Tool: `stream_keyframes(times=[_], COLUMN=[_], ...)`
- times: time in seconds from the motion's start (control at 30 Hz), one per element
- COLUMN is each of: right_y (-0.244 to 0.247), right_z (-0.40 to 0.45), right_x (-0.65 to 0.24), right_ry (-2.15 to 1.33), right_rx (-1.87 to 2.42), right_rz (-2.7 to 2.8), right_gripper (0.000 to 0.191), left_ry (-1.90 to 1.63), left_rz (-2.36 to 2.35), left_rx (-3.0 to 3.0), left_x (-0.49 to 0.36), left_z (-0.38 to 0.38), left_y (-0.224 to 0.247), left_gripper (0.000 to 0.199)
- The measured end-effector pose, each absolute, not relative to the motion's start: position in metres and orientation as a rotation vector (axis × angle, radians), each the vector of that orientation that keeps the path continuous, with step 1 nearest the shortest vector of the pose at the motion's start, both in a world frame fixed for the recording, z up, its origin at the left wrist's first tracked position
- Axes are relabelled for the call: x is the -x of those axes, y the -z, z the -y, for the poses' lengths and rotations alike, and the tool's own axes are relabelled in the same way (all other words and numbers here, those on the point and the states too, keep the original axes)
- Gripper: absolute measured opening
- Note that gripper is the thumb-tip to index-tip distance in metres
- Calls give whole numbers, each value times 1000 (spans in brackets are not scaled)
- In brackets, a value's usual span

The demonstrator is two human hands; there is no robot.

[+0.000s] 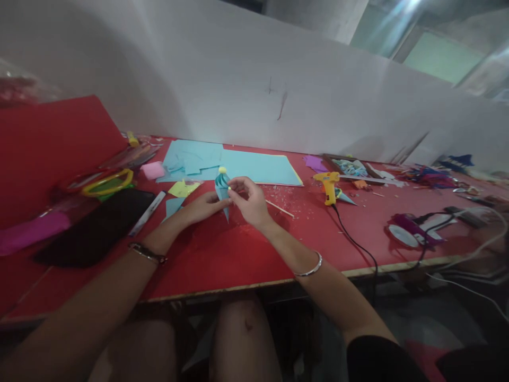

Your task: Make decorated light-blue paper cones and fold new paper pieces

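A small light-blue paper cone (pixel 221 192) with curled strips and a yellow ball on top is held upright, its point down, above the red table. My left hand (pixel 204 207) grips its left side, with fingers closed round it. At its right side is my right hand (pixel 248 201), thumb and forefinger pinched together near the curled strips. A tiny pale yellow bit shows at those fingertips, too small to make out. Just right of my right hand, a thin wooden stick (pixel 280 208) lies on the table.
Light-blue sheets (pixel 258 165) lie behind my hands. A yellow glue gun (pixel 327 187) with a black cord is to the right, near a tray of paper pieces (pixel 350 168). Leftward are a white marker (pixel 147 213), a black slab (pixel 99 228) and a yellow ring (pixel 108 183).
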State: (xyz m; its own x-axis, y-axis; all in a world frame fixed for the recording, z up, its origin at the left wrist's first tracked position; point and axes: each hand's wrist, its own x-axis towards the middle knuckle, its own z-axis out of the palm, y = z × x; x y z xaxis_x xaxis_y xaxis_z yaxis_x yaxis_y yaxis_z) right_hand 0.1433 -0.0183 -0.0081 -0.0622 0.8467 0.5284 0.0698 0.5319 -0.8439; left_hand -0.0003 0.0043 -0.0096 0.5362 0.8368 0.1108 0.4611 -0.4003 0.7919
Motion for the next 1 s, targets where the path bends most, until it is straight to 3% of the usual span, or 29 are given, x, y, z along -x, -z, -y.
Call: stream_keyframes(times=[0.5,1.0], right_y=[6,9], right_z=[14,13], right_x=[-151,-148], right_ry=[-650,-828], right_rx=[909,867], right_rz=[1517,1496], right_gripper=[14,14], left_ry=[-565,-615], left_rz=[-1006,-985], left_rx=[-2043,-2046], left_x=[2,5], left_z=[-6,-11], left_y=[8,16], left_gripper=[48,45])
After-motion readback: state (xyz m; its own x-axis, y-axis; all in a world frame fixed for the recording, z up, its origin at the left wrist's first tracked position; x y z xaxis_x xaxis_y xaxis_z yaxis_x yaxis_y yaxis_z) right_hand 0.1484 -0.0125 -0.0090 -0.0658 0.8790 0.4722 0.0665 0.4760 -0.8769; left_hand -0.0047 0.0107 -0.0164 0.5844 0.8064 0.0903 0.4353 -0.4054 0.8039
